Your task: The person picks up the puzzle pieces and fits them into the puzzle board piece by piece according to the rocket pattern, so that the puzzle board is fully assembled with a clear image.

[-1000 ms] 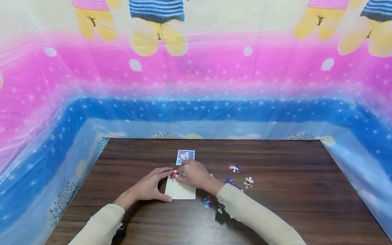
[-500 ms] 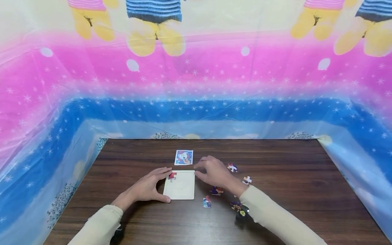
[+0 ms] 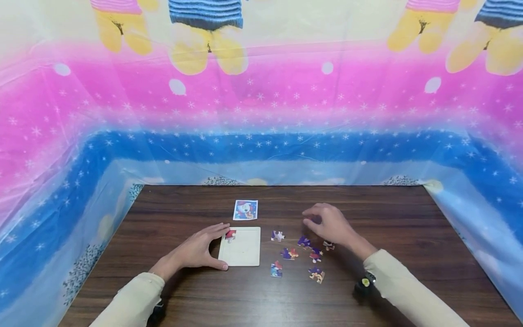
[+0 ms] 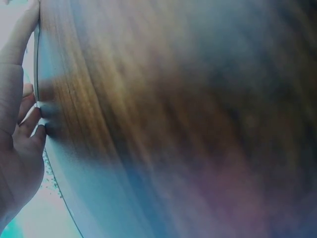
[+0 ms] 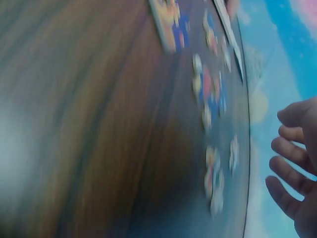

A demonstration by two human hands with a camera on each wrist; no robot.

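Observation:
My left hand [image 3: 195,248] holds a cream square puzzle tray [image 3: 247,252] by its left side, thumb at the near left corner, fingers at the far left one. A red-and-white jigsaw piece [image 3: 230,235] lies in the tray's upper left corner. Over the table to the right, my right hand [image 3: 332,225] is empty with loosely bent fingers. Below that hand, partly covered by it, is a jigsaw piece [image 3: 328,245]; a purple piece [image 3: 304,242] lies left of it. The right wrist view shows the fingers [image 5: 285,151] apart, with blurred pieces [image 5: 210,87] on the table.
A small picture card [image 3: 245,210] lies beyond the tray. Between tray and right hand several more pieces are scattered, among them a white one [image 3: 278,235] and a blue-and-red one [image 3: 276,269]. A patterned cloth [image 3: 261,150] rises behind the dark wooden table [image 3: 184,204].
My right hand has moved right, from over the tray to above the loose pieces, uncovering the tray and several pieces. The left hand has stayed at the tray.

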